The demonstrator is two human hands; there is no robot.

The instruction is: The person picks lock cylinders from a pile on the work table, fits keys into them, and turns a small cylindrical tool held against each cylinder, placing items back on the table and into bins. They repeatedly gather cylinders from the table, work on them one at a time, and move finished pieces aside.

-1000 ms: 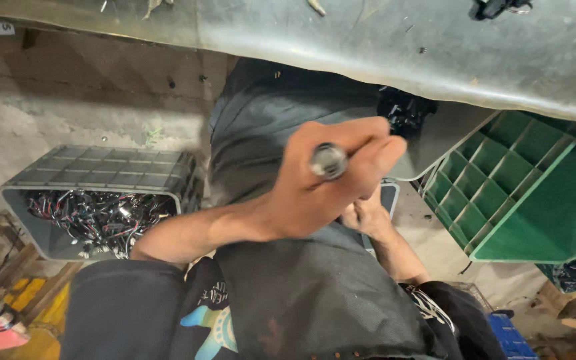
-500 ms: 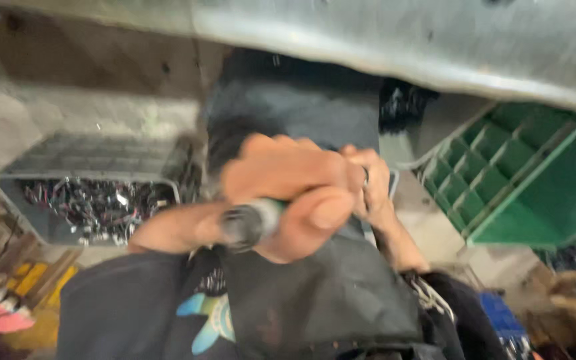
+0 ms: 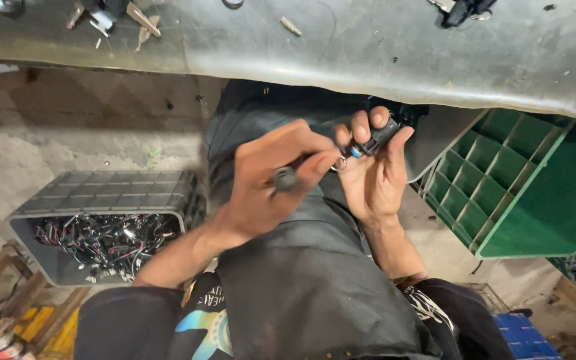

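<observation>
My left hand (image 3: 261,193) is closed around a tool with a dark round handle end (image 3: 284,179), its tip pointing right toward my other hand. My right hand (image 3: 371,183) pinches a small black part (image 3: 378,138) with a blue spot between thumb and fingers; a small metal ring shows just below the part. Both hands meet above my lap, which is covered in dark cloth (image 3: 301,280), just under the edge of a grey work table (image 3: 368,47).
A grey crate (image 3: 95,193) full of tangled wires and small parts stands on the floor at left. A green compartment crate (image 3: 501,173) leans at right. A blue crate (image 3: 521,333) sits at bottom right. Small scraps lie on the table.
My left hand has dropped away from the camera and turned the tool toward the right hand. The right hand, earlier mostly hidden behind it, now shows the black part.
</observation>
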